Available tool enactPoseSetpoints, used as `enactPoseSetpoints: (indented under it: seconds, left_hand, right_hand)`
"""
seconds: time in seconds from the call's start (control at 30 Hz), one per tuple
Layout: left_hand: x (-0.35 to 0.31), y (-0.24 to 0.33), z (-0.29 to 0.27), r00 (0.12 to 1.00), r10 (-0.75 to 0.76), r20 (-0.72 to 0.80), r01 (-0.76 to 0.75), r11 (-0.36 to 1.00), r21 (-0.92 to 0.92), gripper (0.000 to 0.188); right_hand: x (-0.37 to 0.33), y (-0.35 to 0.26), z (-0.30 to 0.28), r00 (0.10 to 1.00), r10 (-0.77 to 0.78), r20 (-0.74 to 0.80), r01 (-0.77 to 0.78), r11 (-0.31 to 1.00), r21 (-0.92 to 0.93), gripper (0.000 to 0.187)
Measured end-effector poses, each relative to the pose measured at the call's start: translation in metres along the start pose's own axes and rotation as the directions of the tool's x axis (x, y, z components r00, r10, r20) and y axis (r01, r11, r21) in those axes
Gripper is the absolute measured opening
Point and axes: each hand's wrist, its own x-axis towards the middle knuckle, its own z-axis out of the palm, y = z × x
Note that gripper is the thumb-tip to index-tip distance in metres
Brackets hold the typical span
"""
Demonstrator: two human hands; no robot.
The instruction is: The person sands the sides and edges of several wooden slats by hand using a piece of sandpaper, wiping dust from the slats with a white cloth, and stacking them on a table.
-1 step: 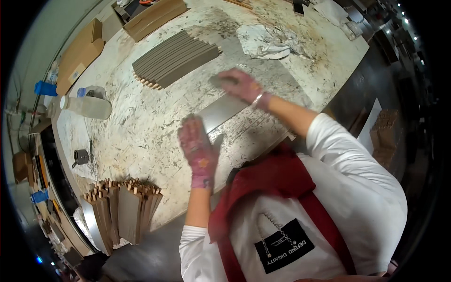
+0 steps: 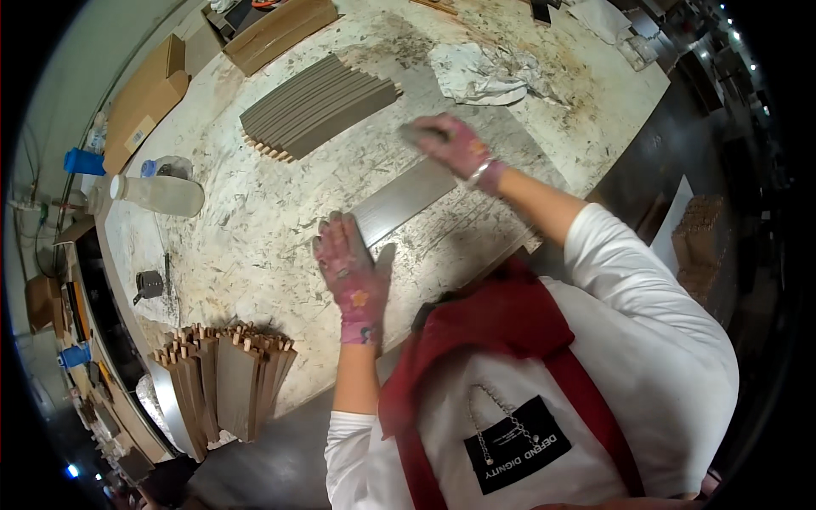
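Observation:
A flat grey slat (image 2: 406,201) with a dull sheen lies slantwise on the worktable in front of me. My left hand (image 2: 350,270), in a pink flowered glove, rests flat at the slat's near left end with its fingers stretched out. Above the far right end is my right hand (image 2: 455,149), gloved alike, its fingers curled together. A grey patch shows at those fingertips; whether it is a held thing or the glove's coating is unclear. Beyond the slat sits a row of grey-brown slats (image 2: 319,106), packed side by side, with light wooden pegs at their ends.
A bundle of pegged slats (image 2: 223,387) stands at the table's near left edge. To the left are a cloudy plastic bottle (image 2: 166,195) and a dark tape roll (image 2: 150,285). A cardboard box (image 2: 280,38) and a crumpled white cloth (image 2: 476,75) lie at the back.
My right hand has shifted a little to the right. My left hand has slid slightly left. The slat lies in about the same place.

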Motion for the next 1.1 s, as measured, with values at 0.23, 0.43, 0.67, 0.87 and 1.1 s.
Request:
enactPoseSetpoints:
  seconds: [0.23,0.43,0.67,0.87,1.1]
  left_hand:
    - [-0.013,0.013,0.007,0.971,0.234,0.057,-0.226,0.967,-0.118,0.054]
    - [-0.013,0.013,0.006,0.97,0.201,0.141,-0.187,0.977,-0.106,0.049]
    - [0.0,0.014,0.002,0.978,0.206,0.033,-0.199,0.97,-0.141,0.05]
    - [0.041,-0.009,-0.017,0.972,0.143,0.186,-0.123,0.986,-0.111,0.074]
    - [0.08,-0.06,-0.041,0.893,0.052,0.447,0.071,0.964,-0.254,0.046]
  right_hand:
    - [-0.008,-0.072,0.059,0.918,-0.16,0.362,0.242,0.95,-0.195,0.036]
    - [-0.008,-0.07,0.106,0.77,-0.239,0.592,0.526,0.762,-0.377,0.027]
    - [-0.006,-0.029,-0.063,0.935,0.001,0.354,0.243,0.726,-0.644,0.03]
    - [-0.023,0.003,-0.101,0.967,-0.168,0.189,0.226,0.909,-0.351,0.034]
    - [-0.029,0.016,-0.081,0.997,0.021,0.08,-0.02,1.0,-0.019,0.043]
